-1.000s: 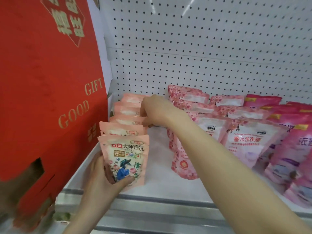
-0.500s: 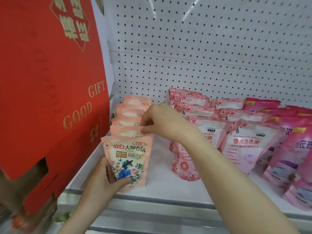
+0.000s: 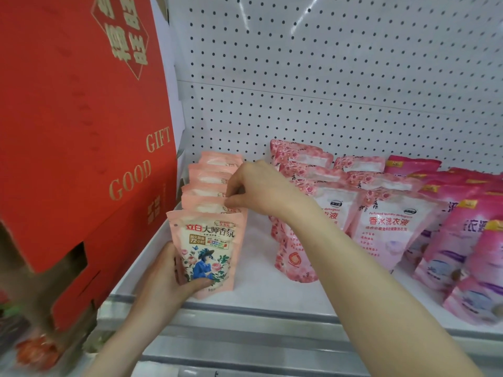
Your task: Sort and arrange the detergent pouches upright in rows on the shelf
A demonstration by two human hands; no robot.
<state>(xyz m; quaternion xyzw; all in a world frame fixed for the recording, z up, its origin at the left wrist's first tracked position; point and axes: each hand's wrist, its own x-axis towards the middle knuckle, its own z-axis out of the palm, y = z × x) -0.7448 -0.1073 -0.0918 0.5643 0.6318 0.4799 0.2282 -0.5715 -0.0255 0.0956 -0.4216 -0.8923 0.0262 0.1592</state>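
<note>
At the left end of the shelf [image 3: 258, 293], the left hand [image 3: 164, 281] grips the front peach pouch [image 3: 209, 240] low on its side. The right hand [image 3: 258, 189] closes its fingers [image 3: 231, 190] in a pinch on the top edge of the 2nd pouch [image 3: 202, 205] behind. Tugging that edge could topple the soft row backward, or sideways toward the rose pouches [image 3: 296, 257].

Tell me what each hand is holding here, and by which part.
Left hand grips the front peach pouch at its lower left, thumb across the front. Right hand pinches the top edge of the second pouch behind.
</note>
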